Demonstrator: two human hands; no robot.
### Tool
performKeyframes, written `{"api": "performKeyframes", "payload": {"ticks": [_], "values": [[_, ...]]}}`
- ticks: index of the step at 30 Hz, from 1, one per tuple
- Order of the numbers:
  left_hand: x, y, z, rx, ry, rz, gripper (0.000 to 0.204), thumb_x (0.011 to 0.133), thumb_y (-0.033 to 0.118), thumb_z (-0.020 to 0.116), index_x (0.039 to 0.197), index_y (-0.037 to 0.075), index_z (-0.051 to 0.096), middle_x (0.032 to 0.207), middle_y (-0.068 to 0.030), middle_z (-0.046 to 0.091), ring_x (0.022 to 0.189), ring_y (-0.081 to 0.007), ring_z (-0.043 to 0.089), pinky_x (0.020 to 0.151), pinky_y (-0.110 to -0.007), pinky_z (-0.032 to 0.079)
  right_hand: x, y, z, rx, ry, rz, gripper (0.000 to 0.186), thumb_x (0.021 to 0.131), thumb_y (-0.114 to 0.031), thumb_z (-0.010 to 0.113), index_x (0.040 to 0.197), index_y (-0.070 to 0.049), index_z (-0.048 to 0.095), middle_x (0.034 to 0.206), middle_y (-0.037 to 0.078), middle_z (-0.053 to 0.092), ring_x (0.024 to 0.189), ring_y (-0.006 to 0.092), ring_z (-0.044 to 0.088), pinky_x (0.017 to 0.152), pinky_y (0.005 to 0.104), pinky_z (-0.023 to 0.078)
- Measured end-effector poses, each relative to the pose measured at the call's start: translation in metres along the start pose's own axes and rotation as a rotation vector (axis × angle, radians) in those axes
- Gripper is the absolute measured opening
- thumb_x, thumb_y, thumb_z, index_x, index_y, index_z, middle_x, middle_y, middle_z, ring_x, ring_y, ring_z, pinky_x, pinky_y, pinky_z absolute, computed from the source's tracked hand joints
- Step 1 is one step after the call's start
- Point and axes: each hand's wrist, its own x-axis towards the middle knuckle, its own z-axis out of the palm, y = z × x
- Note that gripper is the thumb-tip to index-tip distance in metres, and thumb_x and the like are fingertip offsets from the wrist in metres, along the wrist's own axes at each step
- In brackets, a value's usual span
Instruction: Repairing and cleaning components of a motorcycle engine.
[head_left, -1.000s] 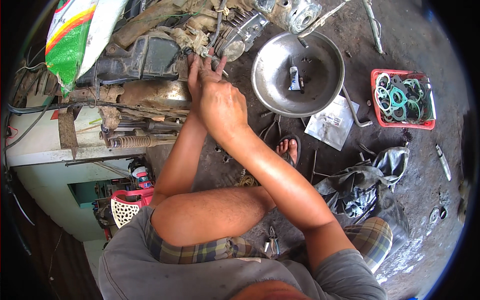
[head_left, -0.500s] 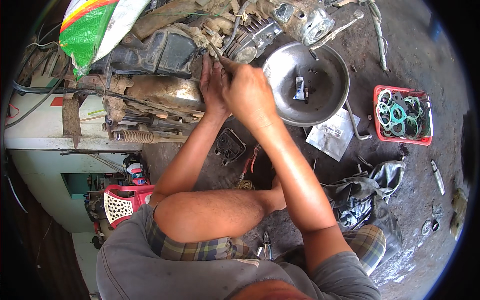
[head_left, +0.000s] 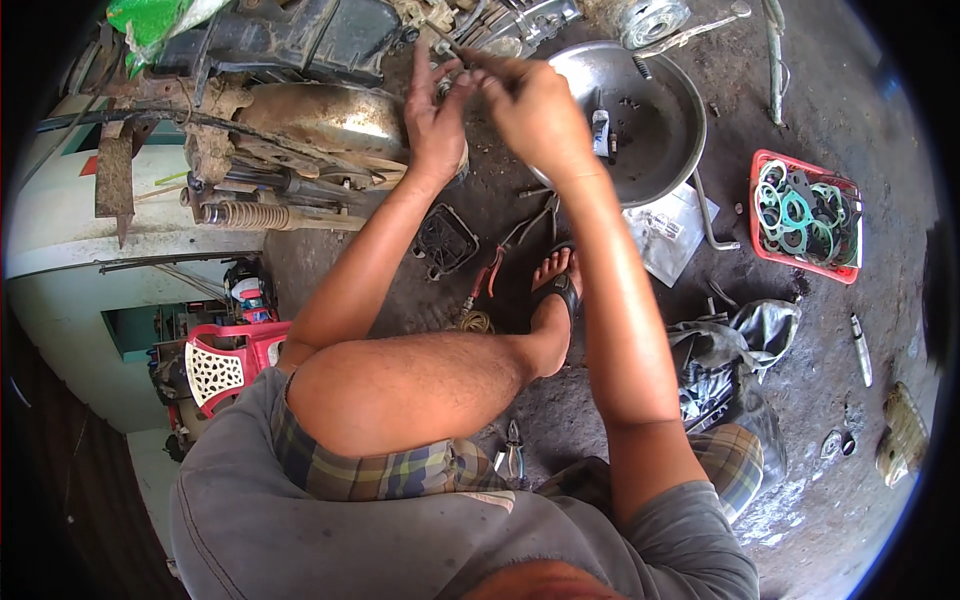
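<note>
My right hand (head_left: 545, 115) is closed around a thin dark rod-like tool (head_left: 445, 42), whose tip slants up and left. Facing it, my left hand (head_left: 437, 125) has its forefinger stretched up, with a small metal part (head_left: 443, 87) between thumb and fingers; its kind is too small to tell. Both hands are close together in front of a dirty, partly dismantled motorcycle. Its finned engine (head_left: 512, 32) lies just beyond the fingers, and a black plastic housing (head_left: 335, 40) is to their left. What the tool tip touches, if anything, cannot be made out.
Right of my hands, a metal basin (head_left: 697, 150) holds a small tube (head_left: 600, 130). Farther right is a red basket (head_left: 848, 273) of gaskets. A clear packet (head_left: 668, 240), black cover (head_left: 445, 240), red-handled pliers (head_left: 486, 272), other pliers (head_left: 514, 455) and dark cloth (head_left: 765, 335) lie around my legs.
My hands have drawn back a little from the engine, and the small part now shows in my left hand. My view has shifted, so the motorcycle sits higher and my foot shows.
</note>
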Motion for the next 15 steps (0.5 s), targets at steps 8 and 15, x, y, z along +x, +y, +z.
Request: {"api": "performKeyframes", "payload": {"ticks": [8,15], "values": [[-0.109,-0.042,-0.005,0.178,-0.105,0.005,0.035,0.1,0.012,0.06,0.132,0.0,0.057,0.121,-0.0117,0.067,0.106,-0.0191,0.065,0.086,-0.032,0.054,-0.028,0.024,0.008,-0.079,-0.226,0.059,0.03,0.092,-0.022,0.062,0.115,-0.007,0.073,0.099,0.024,0.071,0.097,0.0422,0.068,0.091,0.0464,0.054],[-0.303,-0.102,-0.082,1.033,-0.26,-0.364,0.032,0.092,0.026,0.068,0.113,0.003,0.068,0.098,-0.0175,0.071,0.091,-0.0336,0.068,0.08,-0.042,0.053,-0.058,0.064,0.005,-0.474,-0.55,0.288,0.037,0.09,-0.03,0.066,0.109,0.002,0.073,0.103,0.028,0.07,0.104,0.041,0.068,0.094,0.0466,0.051]]}}
